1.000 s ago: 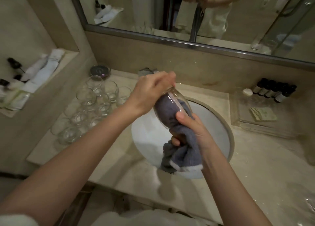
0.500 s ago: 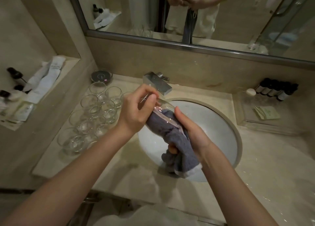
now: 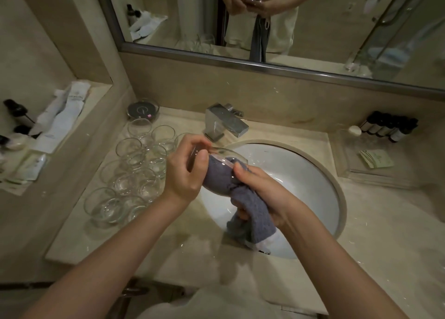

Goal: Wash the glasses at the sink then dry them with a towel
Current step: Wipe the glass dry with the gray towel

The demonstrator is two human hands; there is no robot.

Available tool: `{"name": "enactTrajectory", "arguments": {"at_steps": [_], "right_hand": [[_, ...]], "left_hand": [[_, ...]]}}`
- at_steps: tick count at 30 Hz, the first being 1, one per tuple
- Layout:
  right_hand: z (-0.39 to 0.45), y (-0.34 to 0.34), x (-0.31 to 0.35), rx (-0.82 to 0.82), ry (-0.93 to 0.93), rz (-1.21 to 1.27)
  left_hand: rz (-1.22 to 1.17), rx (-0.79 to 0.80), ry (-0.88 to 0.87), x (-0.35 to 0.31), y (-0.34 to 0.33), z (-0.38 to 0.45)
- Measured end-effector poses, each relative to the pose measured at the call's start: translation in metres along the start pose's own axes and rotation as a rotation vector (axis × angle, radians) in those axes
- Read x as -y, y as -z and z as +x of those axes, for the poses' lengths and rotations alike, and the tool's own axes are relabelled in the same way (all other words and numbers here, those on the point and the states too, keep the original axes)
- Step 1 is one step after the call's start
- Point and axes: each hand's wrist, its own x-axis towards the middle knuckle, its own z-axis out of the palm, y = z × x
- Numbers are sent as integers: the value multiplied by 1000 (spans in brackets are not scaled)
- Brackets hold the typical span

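Above the left side of the white sink (image 3: 301,181), my left hand (image 3: 185,169) grips the base of a clear round glass (image 3: 226,155) that lies on its side. A grey towel (image 3: 250,210) with a white edge is stuffed into the glass's mouth. My right hand (image 3: 265,188) holds the towel at the rim, and the rest of the cloth hangs down into the basin. Several more clear glasses (image 3: 134,171) stand upright in a cluster on the counter left of the sink.
A square chrome faucet (image 3: 226,122) stands behind the sink. A dark round dish (image 3: 143,108) sits at the back left. Small dark bottles (image 3: 390,127) and a clear tray (image 3: 375,167) with a sachet are on the right. A side ledge (image 3: 55,126) holds toiletries.
Both hands with the glass and towel have sunk lower over the sink, and the glass has turned in my left hand. The faucet, hidden one second ago, now shows.
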Motion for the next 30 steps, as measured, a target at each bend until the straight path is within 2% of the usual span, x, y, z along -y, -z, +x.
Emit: {"name": "enactTrajectory", "arguments": {"at_steps": [1, 2, 5, 6, 7, 9, 11, 13, 15, 16, 17, 20, 21, 22, 24, 25, 27, 28, 29, 30], "right_hand": [[1, 0, 0, -8, 12, 37], [3, -1, -1, -22, 25, 63], [10, 1, -6, -97, 126, -111], [13, 2, -8, -103, 145, -198], [15, 1, -8, -90, 144, -237], [16, -4, -9, -77, 111, -148], [16, -5, -8, -97, -21, 59], [15, -5, -10, -134, -183, 196], [16, -5, -14, -141, -204, 175], [19, -5, -17, -142, -173, 140], [20, -8, -18, -144, -131, 104], [27, -9, -21, -124, 22, -17], [27, -10, -22, -113, 41, -51], [28, -11, -23, -117, 36, -58], [28, -14, -19, -153, -65, 1], [28, -15, -17, -201, -150, 57], [29, -11, -16, -290, -305, 111], [30, -7, -17, -322, -339, 94], [30, -5, -18, -341, -351, 75], [31, -4, -19, -347, -341, 63]], "left_hand": [[3, 22, 69, -1, 2, 3], [-16, 51, 214, -6, 4, 8], [-72, 290, 847, -26, 12, 31], [-53, 341, 966, -27, 12, 36], [-17, 345, 983, -24, 11, 38], [67, 209, 811, -19, 8, 33], [120, 62, 449, -9, 9, 20], [145, 47, 111, 1, 15, 10], [136, 116, -7, 8, 22, 8], [98, 160, 63, 7, 25, 10], [43, 211, 250, 2, 27, 14], [-62, 453, 1059, -18, 36, 35], [-33, 508, 1168, -20, 37, 38], [13, 515, 1191, -19, 36, 38], [62, 384, 1061, -14, 30, 31], [74, 281, 905, -11, 26, 24], [190, 130, 355, -7, 25, 6], [242, 119, 119, 0, 27, -1], [256, 138, -27, 6, 30, -6], [226, 175, -55, 11, 32, -9]]}}
